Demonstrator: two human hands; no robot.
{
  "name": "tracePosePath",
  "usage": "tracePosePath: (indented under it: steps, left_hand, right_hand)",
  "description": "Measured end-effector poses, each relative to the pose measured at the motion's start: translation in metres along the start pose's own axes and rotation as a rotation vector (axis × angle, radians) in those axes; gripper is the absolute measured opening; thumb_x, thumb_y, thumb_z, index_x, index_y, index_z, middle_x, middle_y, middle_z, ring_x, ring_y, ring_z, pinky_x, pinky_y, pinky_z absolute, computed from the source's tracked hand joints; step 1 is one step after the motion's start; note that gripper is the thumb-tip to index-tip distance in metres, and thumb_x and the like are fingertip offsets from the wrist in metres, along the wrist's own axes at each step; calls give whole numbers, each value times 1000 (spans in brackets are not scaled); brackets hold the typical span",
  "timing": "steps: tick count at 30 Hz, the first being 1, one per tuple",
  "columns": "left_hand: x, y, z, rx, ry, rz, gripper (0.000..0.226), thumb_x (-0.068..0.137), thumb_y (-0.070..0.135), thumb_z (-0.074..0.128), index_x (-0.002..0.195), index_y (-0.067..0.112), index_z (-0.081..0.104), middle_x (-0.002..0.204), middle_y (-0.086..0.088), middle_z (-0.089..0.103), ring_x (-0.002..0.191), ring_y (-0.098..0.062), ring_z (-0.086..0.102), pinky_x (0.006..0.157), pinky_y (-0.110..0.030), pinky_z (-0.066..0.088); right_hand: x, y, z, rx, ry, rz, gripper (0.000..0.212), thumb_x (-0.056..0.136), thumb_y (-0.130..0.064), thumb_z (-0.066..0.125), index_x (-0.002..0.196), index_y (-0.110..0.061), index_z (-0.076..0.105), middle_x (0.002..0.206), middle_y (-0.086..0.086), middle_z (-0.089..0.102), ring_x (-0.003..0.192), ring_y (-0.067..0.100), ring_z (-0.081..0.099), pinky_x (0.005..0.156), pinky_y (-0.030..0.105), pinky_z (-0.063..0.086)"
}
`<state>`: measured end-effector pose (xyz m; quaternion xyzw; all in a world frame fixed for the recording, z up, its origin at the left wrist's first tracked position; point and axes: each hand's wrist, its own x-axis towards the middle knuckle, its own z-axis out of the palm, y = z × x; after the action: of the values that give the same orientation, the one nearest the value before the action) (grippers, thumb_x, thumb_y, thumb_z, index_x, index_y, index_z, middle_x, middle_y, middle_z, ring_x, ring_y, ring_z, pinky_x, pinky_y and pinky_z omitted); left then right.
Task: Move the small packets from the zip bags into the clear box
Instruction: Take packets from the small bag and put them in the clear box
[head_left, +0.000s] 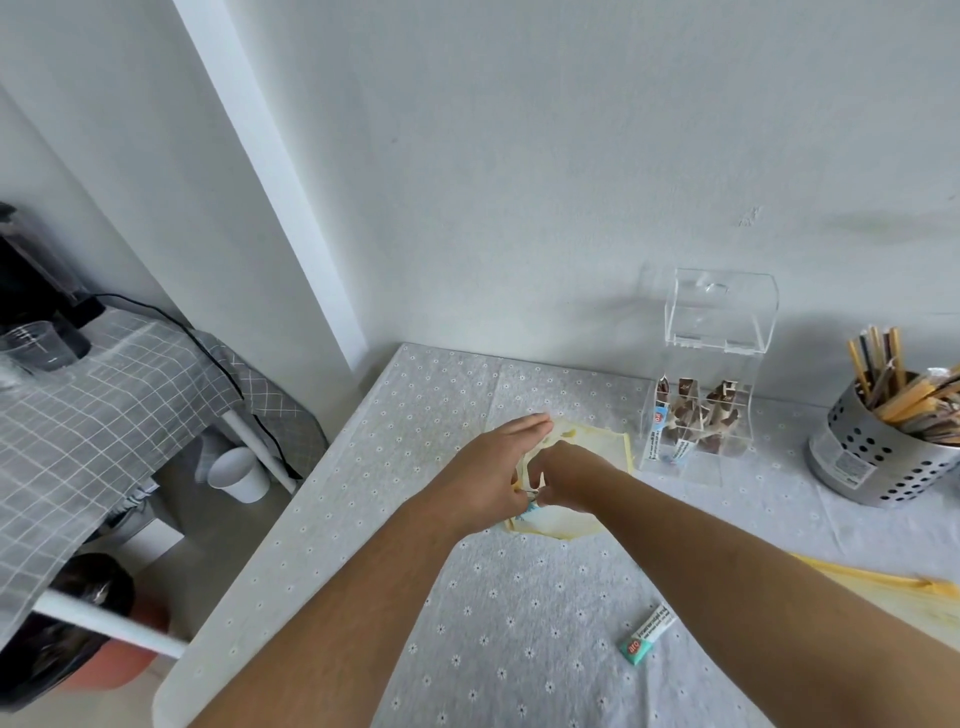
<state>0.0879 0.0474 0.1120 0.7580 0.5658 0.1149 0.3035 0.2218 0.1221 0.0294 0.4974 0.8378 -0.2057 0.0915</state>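
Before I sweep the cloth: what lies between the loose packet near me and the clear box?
Head view: only bare flowered tablecloth lies between the loose packet and the clear box.

Head camera looks forward and down, close over the table (519, 623).

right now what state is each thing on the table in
clear acrylic box: lid up, part filled with packets
yellow zip bag: flat, both hands at its near edge
left hand: pinching the bag
right hand: pinching the bag
teal and white packet: loose on the cloth
perforated metal holder: upright, full of sticks
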Motion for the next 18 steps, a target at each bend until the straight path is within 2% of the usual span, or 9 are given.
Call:
tracePosePath:
  steps: [3, 5, 7, 9, 10, 12, 14, 15, 18]
  left_hand:
    - [0, -3, 1, 4, 5, -5, 83, 77, -5, 62, 147, 26, 30, 154, 24, 20, 102, 3, 44, 69, 0, 33]
    - [0, -5, 2, 2, 6, -7, 83, 76, -7, 61, 147, 27, 31, 153, 25, 20, 102, 3, 46, 66, -1, 33]
    - [1, -6, 3, 11, 14, -5, 83, 77, -6, 61, 147, 28, 31, 153, 26, 21, 107, -2, 46, 65, 0, 33]
    - [1, -6, 2, 19, 25, -10, 81, 78, -4, 61, 147, 27, 31, 153, 26, 20, 116, -11, 40, 69, 1, 33]
    - [1, -6, 0, 25, 26, -15, 80, 79, -3, 61, 147, 27, 30, 153, 25, 20, 117, -12, 40, 72, 1, 33]
    - [2, -5, -4, 42, 18, -30, 80, 79, -2, 61, 147, 26, 30, 154, 23, 20, 110, -8, 47, 76, -2, 31]
    - [4, -3, -9, 48, 6, -42, 82, 78, -2, 62, 148, 25, 29, 155, 22, 19, 88, 1, 57, 76, -7, 33]
    - [4, -2, -11, 54, 3, -45, 82, 78, -2, 62, 148, 25, 28, 155, 21, 18, 88, 0, 57, 77, -8, 34]
    - [8, 2, -17, 92, 5, -46, 82, 78, -2, 61, 148, 22, 27, 156, 17, 19, 121, -18, 47, 89, -14, 37]
  right_hand:
    - [3, -4, 5, -4, -8, 7, 24, 88, -22, 62, 109, -13, 67, 113, 5, 66, 106, 23, 60, 88, 34, 50]
    - [7, -6, 9, 40, 14, 25, 19, 89, -20, 59, 103, -13, 70, 106, 5, 68, 99, 22, 62, 81, 31, 51]
    - [10, -6, 10, 67, 53, 50, 14, 88, -15, 56, 80, -13, 67, 85, 5, 66, 81, 21, 61, 62, 24, 44]
    - [9, -8, 8, 87, 99, 59, 33, 88, -10, 52, 55, -16, 48, 64, 0, 51, 62, 17, 51, 49, 20, 31]
    - [6, -9, 4, 101, 107, 53, 38, 87, -8, 51, 51, -17, 41, 59, -2, 45, 56, 14, 45, 48, 20, 29]
    - [0, -10, -4, 105, 124, 36, 35, 86, -7, 49, 52, -15, 43, 59, 0, 49, 55, 15, 45, 51, 22, 34]
    - [-8, -10, -15, 140, 145, 13, 28, 84, -8, 49, 59, -17, 56, 65, 0, 59, 62, 16, 53, 57, 25, 43]
    - [-13, -10, -21, 160, 163, -5, 23, 84, -9, 51, 68, -17, 65, 73, 1, 66, 70, 17, 60, 64, 28, 50]
    - [-33, -9, -45, 183, 232, -56, 21, 86, -13, 54, 93, -15, 73, 96, 1, 74, 92, 19, 66, 84, 32, 53]
